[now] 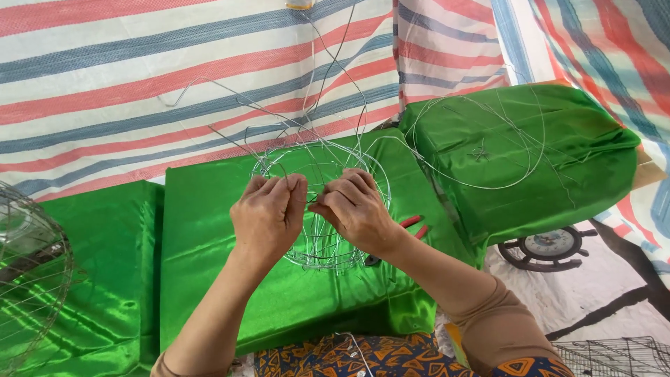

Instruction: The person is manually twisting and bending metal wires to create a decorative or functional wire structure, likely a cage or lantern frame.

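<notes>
At the centre of the head view, over a green satin-covered counter (209, 230), both hands meet on a round wire cage (317, 209) woven of thin silvery wire. The left hand (269, 216) sits at about nine o'clock of the cage, its fingers (293, 192) curled tight and pinched on a strand near the cage's upper rim. The right hand (356, 209) sits at about three o'clock, its fingers (335, 202) likewise drawn narrow and closed on the wire, the fingertips of the two hands almost touching. The cage hangs between and below the fingers, its lower half showing under the knuckles at six o'clock, resting on or just above the cloth; which, I cannot tell. Long loose wire ends (307, 105) spray upward from the cage toward twelve o'clock. Just behind the right wrist, at four o'clock, lie red-handled pliers (412, 223). At two o'clock a loose wire loop (481, 139) rests on a second green-draped block. A metal fan guard (28, 279) stands at the left edge.
</notes>
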